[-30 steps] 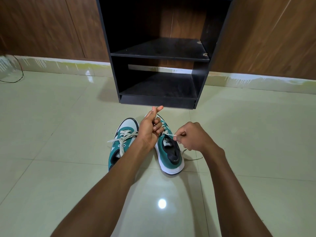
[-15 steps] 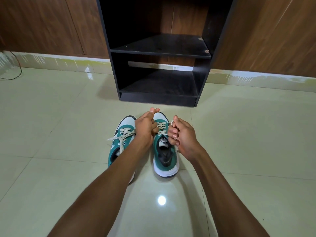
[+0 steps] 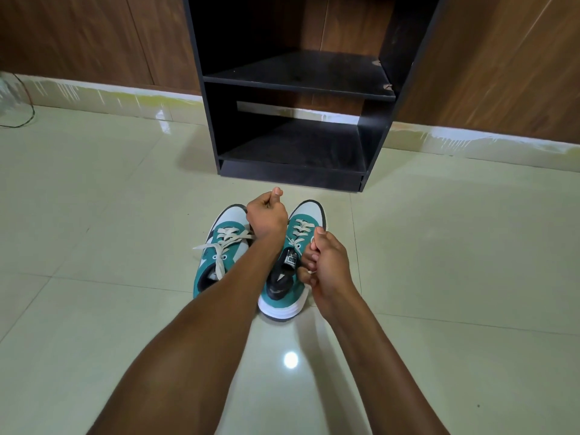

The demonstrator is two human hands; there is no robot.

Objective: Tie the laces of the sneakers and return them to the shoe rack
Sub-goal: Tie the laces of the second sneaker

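Two green-and-white sneakers sit side by side on the pale tiled floor [image 3: 94, 189], toes pointing far, toward a black shoe rack [image 3: 295, 89] standing against the wood-panelled wall. The left sneaker [image 3: 216, 255] has its cream laces splayed loose, one end trailing off to the left over the tile. The right sneaker [image 3: 287, 277] lies just beside it, its white heel sole nearest the camera.

The left hand [image 3: 266, 216] is clenched into a fist above the gap between the two toe caps, thumb pressed on top; whether a lace runs inside it cannot be told. The right hand [image 3: 326, 262] is curled at the right edge of the right sneaker, beside the tongue, fingers pinched on a bit of white lace.

A strip of bare floor separates the sneakers' toes from the rack's front base edge. Both rack shelves stand open at the front, bounded by upright side panels. Wide open tile spreads left and right of the shoes. A thin cable [image 3: 29, 111] lies at the far left by the skirting.
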